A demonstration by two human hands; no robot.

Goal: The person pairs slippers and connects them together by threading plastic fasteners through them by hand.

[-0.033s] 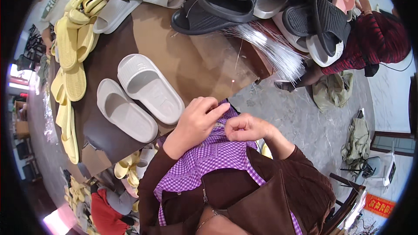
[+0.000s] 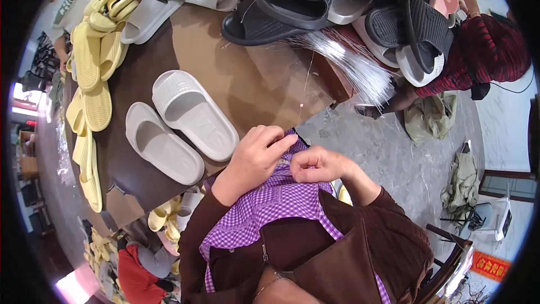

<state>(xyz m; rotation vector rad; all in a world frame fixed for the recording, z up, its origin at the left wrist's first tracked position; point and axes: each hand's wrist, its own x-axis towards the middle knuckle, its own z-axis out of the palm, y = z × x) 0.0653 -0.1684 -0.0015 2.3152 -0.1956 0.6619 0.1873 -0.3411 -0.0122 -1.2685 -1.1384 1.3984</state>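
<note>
My left hand (image 2: 257,155) is closed in a pinch, thumb and forefinger tips on the lower end of a thin strand (image 2: 307,79) that rises over the table edge. A tiny white and orange piece (image 2: 301,105) sits on the strand. Close by on the right, my right hand (image 2: 322,165) is curled with its fingertips pressed in; what it holds, if anything, is hidden. Both hands are over a purple checked apron (image 2: 281,208). Left of them, a pair of grey slide sandals lies side by side on the table: the right one (image 2: 216,129) and the left one (image 2: 169,155).
Black slides (image 2: 298,0) are heaped at the table's far side, beside a bundle of clear strands (image 2: 360,70). Yellow slippers (image 2: 97,107) line the left edge. A person in a red-black top (image 2: 489,50) is at far right; another in red (image 2: 135,276) is lower left.
</note>
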